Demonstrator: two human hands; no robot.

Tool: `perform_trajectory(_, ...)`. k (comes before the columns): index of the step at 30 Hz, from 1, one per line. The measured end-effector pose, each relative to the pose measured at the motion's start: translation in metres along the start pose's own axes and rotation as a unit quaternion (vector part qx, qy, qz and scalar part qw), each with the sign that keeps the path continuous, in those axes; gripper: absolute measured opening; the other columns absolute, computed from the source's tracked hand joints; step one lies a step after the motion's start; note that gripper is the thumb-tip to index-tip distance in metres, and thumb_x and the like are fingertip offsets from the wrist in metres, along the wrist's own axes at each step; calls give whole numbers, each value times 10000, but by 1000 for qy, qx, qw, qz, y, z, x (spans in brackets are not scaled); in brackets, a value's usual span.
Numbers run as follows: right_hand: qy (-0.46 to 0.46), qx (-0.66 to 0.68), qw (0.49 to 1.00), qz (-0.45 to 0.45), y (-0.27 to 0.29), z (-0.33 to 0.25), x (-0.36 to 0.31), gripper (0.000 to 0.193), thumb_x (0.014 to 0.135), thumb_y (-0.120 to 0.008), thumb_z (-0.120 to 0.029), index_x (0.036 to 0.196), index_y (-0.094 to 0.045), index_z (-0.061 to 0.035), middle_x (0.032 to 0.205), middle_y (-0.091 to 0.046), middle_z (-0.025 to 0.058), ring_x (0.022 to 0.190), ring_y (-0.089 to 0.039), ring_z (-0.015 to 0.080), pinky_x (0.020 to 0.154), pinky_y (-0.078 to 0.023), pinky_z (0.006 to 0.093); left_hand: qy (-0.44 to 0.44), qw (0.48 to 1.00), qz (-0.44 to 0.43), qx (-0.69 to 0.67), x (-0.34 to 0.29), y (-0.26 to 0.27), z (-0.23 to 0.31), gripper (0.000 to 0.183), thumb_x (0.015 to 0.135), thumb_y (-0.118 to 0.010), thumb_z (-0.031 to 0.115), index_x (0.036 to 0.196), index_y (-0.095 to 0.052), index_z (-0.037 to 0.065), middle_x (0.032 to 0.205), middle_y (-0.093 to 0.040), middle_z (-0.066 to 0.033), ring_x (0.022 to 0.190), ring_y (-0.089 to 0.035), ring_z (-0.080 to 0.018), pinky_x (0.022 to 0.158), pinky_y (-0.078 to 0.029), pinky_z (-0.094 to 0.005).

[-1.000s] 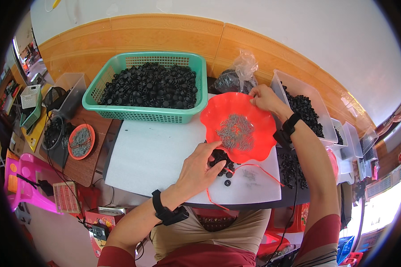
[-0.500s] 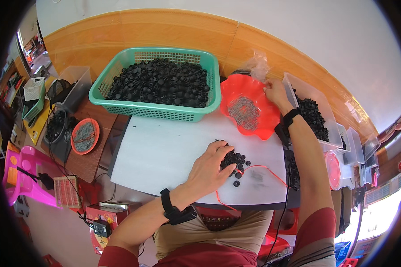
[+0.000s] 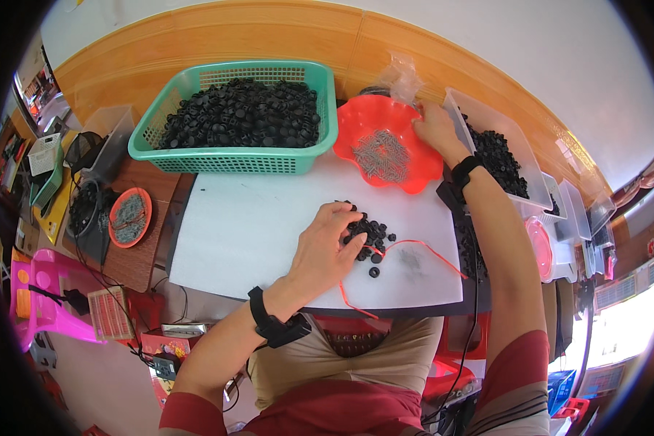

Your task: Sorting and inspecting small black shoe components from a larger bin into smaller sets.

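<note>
My left hand [image 3: 320, 251] bends over the left edge of a small pile of black round plastic pieces [image 3: 371, 234] on the white tabletop sheet. Its thumb and fingers are apart, with loose pieces showing between them. My right hand [image 3: 437, 129] has its fingers closed at the far right rim of a red scalloped bowl [image 3: 349, 120]. The fingertips are partly hidden behind that rim. Small grey metal pins or screws [image 3: 382, 155] lie in the bowl. A thin red cord [image 3: 432, 249] runs through the pile's near side.
A green basket [image 3: 232, 154] full of black pieces stands at the far left of the white sheet [image 3: 247, 232]. Clear bins [image 3: 534, 196] with black parts line the right. An orange dish [image 3: 149, 211] sits on the brown side table. A black cable [image 3: 475, 305] hangs at the right edge.
The whole view has shifted, so everything sits higher and further left. My left fingers have drawn back slightly, showing more of the pile. My right hand stays at the bowl's rim.
</note>
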State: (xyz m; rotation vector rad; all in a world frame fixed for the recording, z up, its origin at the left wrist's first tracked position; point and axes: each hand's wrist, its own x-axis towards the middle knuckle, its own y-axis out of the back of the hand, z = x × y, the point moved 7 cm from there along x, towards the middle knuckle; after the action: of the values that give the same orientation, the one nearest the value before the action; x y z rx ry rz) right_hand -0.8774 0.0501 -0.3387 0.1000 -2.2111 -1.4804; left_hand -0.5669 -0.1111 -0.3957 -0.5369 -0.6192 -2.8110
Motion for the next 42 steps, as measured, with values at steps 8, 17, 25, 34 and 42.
perform_trajectory(8,197,78,969,130,85,-78,-98,334,855,-685,-124,1167,-643,-12,1120,-672,226,1046,-643,391,901,-512,458,-8,1000,0,6,-3,3,2,277,883,-731,96,1131,-680,-18,1248,-622,-170,780,-677,-207,715,-557,-307)
perform_trajectory(17,46,181,975,-120,109,-73,-240,213,867,-722,-145,1017,-701,5,944,-712,172,843,-702,302,745,-545,398,3,1000,4,-3,-6,1,2,206,893,-720,92,1075,-712,-3,1188,-656,-144,794,-676,-193,699,-554,-299)
perform_trajectory(25,140,-29,983,-118,101,-52,-293,297,893,-679,-142,1176,-655,-54,1128,-673,139,999,-662,349,807,-546,490,-33,999,11,-3,-7,-1,2,182,888,-721,43,1066,-713,3,1110,-688,-116,820,-673,-167,683,-554,-288)
perform_trajectory(34,92,18,992,-84,73,-17,-302,286,871,-652,-48,1157,-656,-43,1073,-657,173,973,-651,382,824,-534,479,-2,999,-30,40,-23,5,3,243,844,-753,39,1082,-711,10,1088,-692,-116,830,-683,-173,727,-562,-286)
perform_trajectory(42,73,74,992,-76,71,-7,-298,263,848,-642,-39,1109,-662,-19,904,-704,176,831,-684,381,764,-538,458,-5,995,-32,98,-29,3,8,273,824,-745,68,1091,-712,21,1012,-711,-134,817,-690,-232,762,-566,-341)
